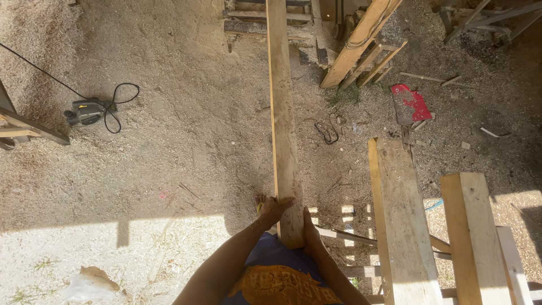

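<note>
Plank (pixel 284 130): long, pale, weathered board, held out lengthwise away from the person; near end sits between both hands, far end reaches toward the wooden frames at the top of the view. It hangs above sawdust-covered ground (pixel 186 130).
Cable (pixel 34 66): far left of the plank, a thin black line across the sawdust, ending in a loop beside the tool.
Beam (pixel 34 129): far left of the plank, a dark timber at the edge of the view.
Power tool (pixel 84 111): well left of the plank, a dark grey hand tool lying on the ground.
Left hand (pixel 274 208): clasped on the plank's left edge near its near end, fingers wrapped over the top face.
Shirt (pixel 279 277): just under the plank's near end, blue with an orange print.
Right hand (pixel 310 231): pressed to the plank's right edge, just behind the left hand; it grasps the board, though most of its fingers are hidden below.
Cord (pixel 327 133): just right of the plank, a small black tangle on the ground.
Leaning boards (pixel 361 42): right of the plank's far half, tilted against a wooden frame.
Red piece (pixel 415 104): well right of the plank, a flat red scrap on the ground.
Stacked boards (pixel 403 220): right of the plank's near end, two thick pale timbers lying over a slatted frame, partly in sunlight.
</note>
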Tool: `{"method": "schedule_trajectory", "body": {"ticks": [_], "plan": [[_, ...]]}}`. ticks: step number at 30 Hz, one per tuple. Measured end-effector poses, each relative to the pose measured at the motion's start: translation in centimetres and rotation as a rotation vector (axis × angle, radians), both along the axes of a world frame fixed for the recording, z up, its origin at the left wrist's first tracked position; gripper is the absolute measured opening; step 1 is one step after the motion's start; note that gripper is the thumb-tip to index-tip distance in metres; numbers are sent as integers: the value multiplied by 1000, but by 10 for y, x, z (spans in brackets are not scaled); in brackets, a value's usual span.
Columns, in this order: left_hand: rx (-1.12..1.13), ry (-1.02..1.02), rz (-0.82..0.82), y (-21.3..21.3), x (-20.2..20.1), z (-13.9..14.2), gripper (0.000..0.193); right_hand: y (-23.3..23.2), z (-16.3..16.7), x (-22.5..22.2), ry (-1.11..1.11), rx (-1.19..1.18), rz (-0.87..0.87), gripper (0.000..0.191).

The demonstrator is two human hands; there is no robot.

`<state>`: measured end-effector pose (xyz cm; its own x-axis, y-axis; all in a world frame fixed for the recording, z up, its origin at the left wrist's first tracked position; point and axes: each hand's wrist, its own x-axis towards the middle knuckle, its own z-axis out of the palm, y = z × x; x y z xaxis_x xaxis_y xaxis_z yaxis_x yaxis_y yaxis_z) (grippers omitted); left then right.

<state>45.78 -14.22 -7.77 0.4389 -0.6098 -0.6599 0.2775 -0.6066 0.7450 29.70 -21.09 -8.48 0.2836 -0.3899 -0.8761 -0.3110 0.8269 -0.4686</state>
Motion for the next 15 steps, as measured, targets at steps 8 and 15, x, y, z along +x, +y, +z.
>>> {"method": "schedule_trajectory", "body": {"ticks": [8, 15], "plan": [[-32, -17, 60, -12, 24, -4, 83, -11, -7, 28, -240, -37, 46, 81], [-30, 37, 79, -19, 36, -2, 77, -17, -3, 37, -197, -68, 128, 84]]}}
